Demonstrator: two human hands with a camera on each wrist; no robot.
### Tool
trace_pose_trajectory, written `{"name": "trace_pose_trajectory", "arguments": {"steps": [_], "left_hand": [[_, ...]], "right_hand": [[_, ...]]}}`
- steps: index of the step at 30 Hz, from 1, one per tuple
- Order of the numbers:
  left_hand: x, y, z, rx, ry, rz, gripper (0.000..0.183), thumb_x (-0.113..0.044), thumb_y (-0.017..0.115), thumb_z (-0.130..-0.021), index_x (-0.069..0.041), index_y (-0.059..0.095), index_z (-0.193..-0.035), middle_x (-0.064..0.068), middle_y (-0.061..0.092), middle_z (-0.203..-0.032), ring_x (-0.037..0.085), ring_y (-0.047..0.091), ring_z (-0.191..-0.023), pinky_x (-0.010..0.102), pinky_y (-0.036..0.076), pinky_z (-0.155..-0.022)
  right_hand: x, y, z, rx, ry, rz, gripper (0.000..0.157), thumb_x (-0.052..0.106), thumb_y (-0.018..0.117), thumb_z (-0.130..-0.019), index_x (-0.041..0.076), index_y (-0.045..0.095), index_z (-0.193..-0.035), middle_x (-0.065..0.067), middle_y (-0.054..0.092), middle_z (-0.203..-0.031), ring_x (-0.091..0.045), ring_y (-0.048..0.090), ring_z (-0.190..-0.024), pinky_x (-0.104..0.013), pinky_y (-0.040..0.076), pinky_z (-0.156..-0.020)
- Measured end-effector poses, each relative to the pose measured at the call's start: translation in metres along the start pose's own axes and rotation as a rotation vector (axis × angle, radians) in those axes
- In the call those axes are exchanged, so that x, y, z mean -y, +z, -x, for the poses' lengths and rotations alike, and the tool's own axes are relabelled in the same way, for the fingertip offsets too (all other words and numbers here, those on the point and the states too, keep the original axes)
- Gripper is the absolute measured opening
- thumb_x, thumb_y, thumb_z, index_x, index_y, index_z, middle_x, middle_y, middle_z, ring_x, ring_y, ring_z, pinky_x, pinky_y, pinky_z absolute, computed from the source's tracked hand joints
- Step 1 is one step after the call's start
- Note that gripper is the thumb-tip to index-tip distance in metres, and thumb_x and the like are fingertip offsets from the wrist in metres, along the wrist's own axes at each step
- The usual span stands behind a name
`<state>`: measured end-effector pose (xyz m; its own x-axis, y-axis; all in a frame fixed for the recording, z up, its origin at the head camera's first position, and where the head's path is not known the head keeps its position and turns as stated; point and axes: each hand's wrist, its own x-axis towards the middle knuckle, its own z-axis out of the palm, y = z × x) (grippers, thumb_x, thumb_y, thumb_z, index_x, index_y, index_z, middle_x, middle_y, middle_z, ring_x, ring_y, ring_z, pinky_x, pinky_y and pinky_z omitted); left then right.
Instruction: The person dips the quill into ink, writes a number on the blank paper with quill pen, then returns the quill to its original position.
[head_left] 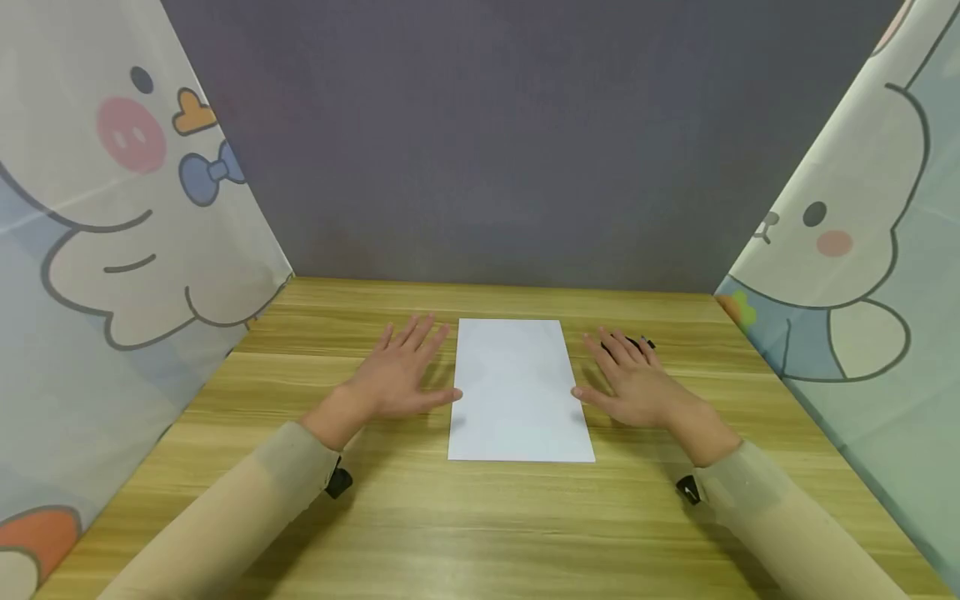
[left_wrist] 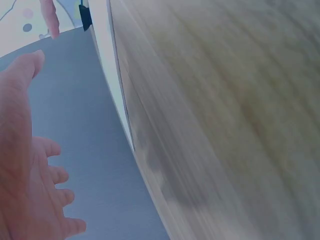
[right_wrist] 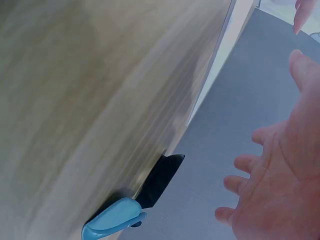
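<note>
Bench: I have a wood-grain bench [head_left: 480,533] filling the near part of my head view.
Panel: a plain dark grey panel [head_left: 495,142] rises along the bench's far edge.
Cloths: pale cartoon-printed cloths hang on both sides, the left cloth [head_left: 67,400] and the right cloth [head_left: 847,417].
Sleeves: beige, the left sleeve [head_left: 225,517] and the right sleeve [head_left: 795,525] reach in from the near corners.
Paper: white paper [head_left: 517,392] lies flat mid-bench, long sides running near to far, between the two grips.
Left grip: I see the person's bare left grip [head_left: 397,375], palm down with fingers straight and spread, hovering above the bench; its thumb tip overlaps the paper's left edge in my head view.
Right grip: the right grip [head_left: 633,392] mirrors it, fingers extended and raised off the bench, thumb tip at the paper's right edge.
Black-and-blue object: it [right_wrist: 160,180] lies right of the paper, partly hidden by the right fingers from the head; I cannot tell what it is.
Wrist pieces: small black ones [head_left: 340,482] show under both cuffs.
</note>
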<state>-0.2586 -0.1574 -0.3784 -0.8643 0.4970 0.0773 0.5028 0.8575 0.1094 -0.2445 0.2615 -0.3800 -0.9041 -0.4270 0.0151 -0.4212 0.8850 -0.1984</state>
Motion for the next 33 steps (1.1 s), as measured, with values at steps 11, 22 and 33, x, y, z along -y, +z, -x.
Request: {"name": "trace_pose_trajectory", "arguments": {"steps": [11,22,33], "left_hand": [[0.003,-0.002,-0.002,0.172,0.101,0.169,0.089,-0.064,0.058,-0.108,-0.014,0.028,-0.176,0.013,0.024,-0.183,0.04,0.021,-0.17,0.068,0.019,-0.136],[0.004,0.008,-0.006,0.358,0.146,0.168,0.087,-0.066,0.056,-0.108,-0.02,0.027,-0.177,0.006,0.018,-0.185,0.039,0.015,-0.172,0.065,0.016,-0.138],[0.0,0.008,-0.008,0.403,0.14,0.165,0.086,-0.062,0.057,-0.11,-0.016,0.027,-0.176,0.005,0.018,-0.186,0.037,0.017,-0.172,0.06,0.018,-0.139]], "right_hand": [[-0.01,-0.011,0.003,-0.107,-0.081,-0.054,0.08,0.044,0.063,-0.112,0.004,0.029,-0.172,-0.031,0.033,-0.174,-0.056,0.044,-0.154,-0.074,0.041,-0.12],[-0.038,-0.026,0.012,-0.064,0.02,-0.145,0.085,0.048,0.06,-0.113,0.005,0.02,-0.175,-0.036,0.023,-0.175,-0.059,0.065,-0.129,-0.075,0.051,-0.107],[-0.057,-0.028,0.018,-0.066,0.068,-0.129,0.085,0.051,0.056,-0.114,0.003,0.02,-0.175,-0.038,0.025,-0.173,-0.063,0.053,-0.141,-0.079,0.048,-0.108]]}}
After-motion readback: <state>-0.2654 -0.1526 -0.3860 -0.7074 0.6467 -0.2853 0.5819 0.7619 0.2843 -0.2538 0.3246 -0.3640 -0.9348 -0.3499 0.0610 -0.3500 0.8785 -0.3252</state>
